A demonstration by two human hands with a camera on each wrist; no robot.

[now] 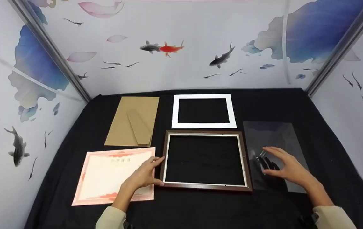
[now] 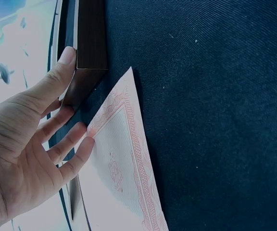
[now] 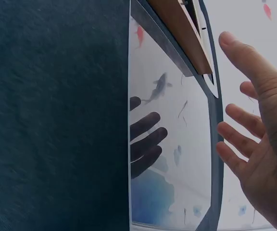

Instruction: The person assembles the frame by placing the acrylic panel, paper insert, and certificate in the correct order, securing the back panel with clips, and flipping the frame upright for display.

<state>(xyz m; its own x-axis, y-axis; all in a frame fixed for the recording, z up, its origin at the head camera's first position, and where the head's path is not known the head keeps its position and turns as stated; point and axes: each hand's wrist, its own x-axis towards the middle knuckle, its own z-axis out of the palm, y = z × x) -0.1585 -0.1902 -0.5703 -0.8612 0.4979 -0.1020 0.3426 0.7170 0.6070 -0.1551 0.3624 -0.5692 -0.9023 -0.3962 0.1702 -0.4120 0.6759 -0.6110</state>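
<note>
A brown picture frame [image 1: 207, 186] with a pale inner lip lies flat on the black cloth. At its left side is my left hand [image 1: 141, 173], thumb at the near corner and fingertips at the side rail. That hand [image 2: 30, 130] has its fingers loosely spread in the left wrist view. Under it lies a certificate [image 1: 105, 178] with a pink-red border. My right hand [image 1: 288, 167] hovers over a glossy transparent sheet [image 1: 275, 136], fingers parted and holding nothing. The sheet [image 3: 177, 159] mirrors the fingers and wall pattern in the right wrist view.
A brown backing board [image 1: 114, 127] with a stand leg [image 1: 138, 128] lies at the back left. Behind the picture frame is a white mat [image 1: 203, 125] with a rectangular opening. Printed wall panels [image 1: 194, 22] enclose the back and sides of the table.
</note>
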